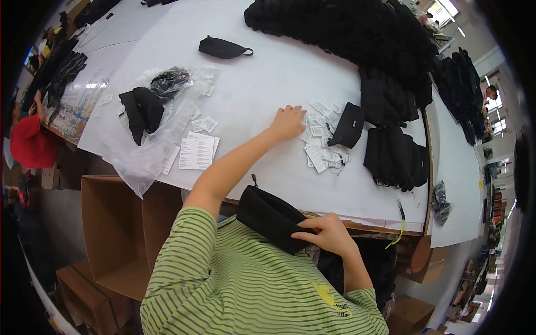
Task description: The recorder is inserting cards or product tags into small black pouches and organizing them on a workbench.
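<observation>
While the right hand [329,234] is clamped on a black pouch [271,218] at the counter's near edge | left hand [287,123], fingers apart, touches paper tags [318,134] | better pinch only one tag.

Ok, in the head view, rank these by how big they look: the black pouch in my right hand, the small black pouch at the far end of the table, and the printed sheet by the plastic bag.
Largest to smallest:
1. Black pouch held in the right hand, though it is nearest the camera.
2. Printed sheet.
3. Far pouch, which lies farthest off.
</observation>
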The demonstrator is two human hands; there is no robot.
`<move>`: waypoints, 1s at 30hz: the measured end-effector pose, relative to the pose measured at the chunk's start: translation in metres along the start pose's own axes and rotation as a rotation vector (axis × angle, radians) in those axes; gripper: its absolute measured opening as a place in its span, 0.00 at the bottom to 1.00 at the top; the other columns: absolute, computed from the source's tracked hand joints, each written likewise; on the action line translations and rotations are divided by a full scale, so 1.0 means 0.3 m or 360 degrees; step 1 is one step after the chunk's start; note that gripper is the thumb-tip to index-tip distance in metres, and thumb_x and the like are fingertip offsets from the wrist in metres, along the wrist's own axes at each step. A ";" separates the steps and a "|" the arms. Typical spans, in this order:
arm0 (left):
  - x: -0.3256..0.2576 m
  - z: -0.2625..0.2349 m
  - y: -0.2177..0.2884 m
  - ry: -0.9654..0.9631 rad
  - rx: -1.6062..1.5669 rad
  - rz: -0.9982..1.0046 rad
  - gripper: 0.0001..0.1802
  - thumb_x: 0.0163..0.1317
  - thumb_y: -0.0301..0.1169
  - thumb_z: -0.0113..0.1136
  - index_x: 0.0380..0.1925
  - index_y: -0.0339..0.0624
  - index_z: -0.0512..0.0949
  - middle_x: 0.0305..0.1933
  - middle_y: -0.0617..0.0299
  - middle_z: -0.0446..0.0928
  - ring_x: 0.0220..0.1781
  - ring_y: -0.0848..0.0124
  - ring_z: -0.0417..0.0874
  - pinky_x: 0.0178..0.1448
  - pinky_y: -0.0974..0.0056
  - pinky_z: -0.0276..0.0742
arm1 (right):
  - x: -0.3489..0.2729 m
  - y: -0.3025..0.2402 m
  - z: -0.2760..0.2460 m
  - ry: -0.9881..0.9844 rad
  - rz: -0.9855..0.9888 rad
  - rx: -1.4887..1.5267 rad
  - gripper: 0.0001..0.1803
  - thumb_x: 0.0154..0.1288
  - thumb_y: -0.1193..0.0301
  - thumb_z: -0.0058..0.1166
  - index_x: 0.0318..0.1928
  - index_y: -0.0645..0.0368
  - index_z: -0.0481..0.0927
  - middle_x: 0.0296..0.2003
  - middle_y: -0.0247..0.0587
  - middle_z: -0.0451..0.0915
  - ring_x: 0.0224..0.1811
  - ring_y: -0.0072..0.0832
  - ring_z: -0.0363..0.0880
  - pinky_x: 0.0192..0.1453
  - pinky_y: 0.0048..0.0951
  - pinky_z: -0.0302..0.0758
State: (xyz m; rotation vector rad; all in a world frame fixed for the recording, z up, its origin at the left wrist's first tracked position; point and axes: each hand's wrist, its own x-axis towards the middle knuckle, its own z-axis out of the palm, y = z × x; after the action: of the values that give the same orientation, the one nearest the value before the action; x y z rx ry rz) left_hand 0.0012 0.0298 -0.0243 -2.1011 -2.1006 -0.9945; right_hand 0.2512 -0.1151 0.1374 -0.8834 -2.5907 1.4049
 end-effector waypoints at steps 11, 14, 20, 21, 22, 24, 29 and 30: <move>-0.037 -0.062 -0.053 0.0193 -0.0787 -0.0343 0.15 0.44 0.17 0.57 0.34 0.39 0.71 0.38 0.49 0.73 0.45 0.52 0.74 0.49 0.56 0.71 | -0.017 0.018 -0.071 0.0369 0.0036 -0.0369 0.16 0.42 0.70 0.72 0.27 0.68 0.80 0.09 0.37 0.57 0.13 0.20 0.51 0.18 0.25 0.52; -0.053 -0.236 -0.013 0.0294 -0.1063 -0.0454 0.12 0.44 0.17 0.59 0.31 0.35 0.73 0.33 0.48 0.76 0.39 0.54 0.78 0.44 0.57 0.73 | 0.048 -0.022 -0.074 0.0314 0.0063 -0.0410 0.16 0.42 0.68 0.72 0.28 0.66 0.81 0.09 0.40 0.59 0.11 0.25 0.52 0.18 0.27 0.54; -0.201 -0.513 0.134 0.0029 -0.2072 -0.0380 0.09 0.57 0.28 0.61 0.35 0.35 0.74 0.25 0.59 0.79 0.28 0.77 0.80 0.34 0.70 0.73 | 0.143 -0.061 -0.067 0.0301 -0.0228 -0.0675 0.12 0.43 0.69 0.69 0.29 0.61 0.83 0.11 0.46 0.69 0.12 0.37 0.64 0.20 0.32 0.60; -0.244 -0.584 0.187 -0.0111 -0.2126 -0.0352 0.09 0.58 0.28 0.61 0.35 0.36 0.74 0.25 0.60 0.79 0.28 0.77 0.80 0.34 0.70 0.73 | 0.161 -0.060 -0.065 0.0345 -0.0399 -0.0697 0.12 0.43 0.69 0.69 0.28 0.62 0.83 0.11 0.46 0.68 0.11 0.36 0.63 0.19 0.31 0.59; -0.282 -0.657 0.226 -0.0301 -0.1915 -0.0302 0.08 0.59 0.30 0.59 0.36 0.39 0.74 0.25 0.60 0.78 0.28 0.74 0.80 0.34 0.67 0.73 | 0.175 -0.061 -0.061 0.0396 -0.0556 -0.0720 0.12 0.44 0.70 0.69 0.28 0.63 0.82 0.11 0.46 0.67 0.10 0.35 0.61 0.18 0.31 0.57; -0.347 -0.679 0.247 -0.0334 -0.1125 -0.0093 0.10 0.57 0.30 0.58 0.35 0.38 0.72 0.23 0.55 0.77 0.27 0.57 0.79 0.34 0.57 0.71 | 0.201 -0.082 -0.056 0.0370 -0.0598 -0.0786 0.11 0.44 0.69 0.69 0.28 0.62 0.83 0.12 0.46 0.69 0.11 0.37 0.65 0.19 0.32 0.60; -0.437 -0.673 0.252 -0.0405 -0.0735 -0.0109 0.10 0.56 0.35 0.59 0.31 0.40 0.78 0.26 0.52 0.79 0.29 0.53 0.79 0.35 0.53 0.72 | 0.219 -0.076 -0.035 0.0337 -0.0614 -0.0863 0.10 0.46 0.67 0.67 0.28 0.58 0.84 0.14 0.46 0.74 0.15 0.40 0.72 0.21 0.35 0.65; -0.445 -0.682 0.250 -0.0403 -0.0731 -0.0111 0.10 0.56 0.35 0.59 0.31 0.40 0.78 0.26 0.52 0.79 0.29 0.53 0.79 0.35 0.53 0.72 | 0.216 -0.076 -0.028 0.0275 -0.0643 -0.0833 0.10 0.45 0.67 0.67 0.28 0.57 0.84 0.14 0.45 0.74 0.15 0.40 0.72 0.22 0.34 0.65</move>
State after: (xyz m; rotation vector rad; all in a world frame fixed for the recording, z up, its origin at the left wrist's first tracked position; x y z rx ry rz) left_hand -0.0038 -0.1857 0.1131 -2.4895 -2.2421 -1.4031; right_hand 0.1895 -0.0852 0.1467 -0.4404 -2.8196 0.5354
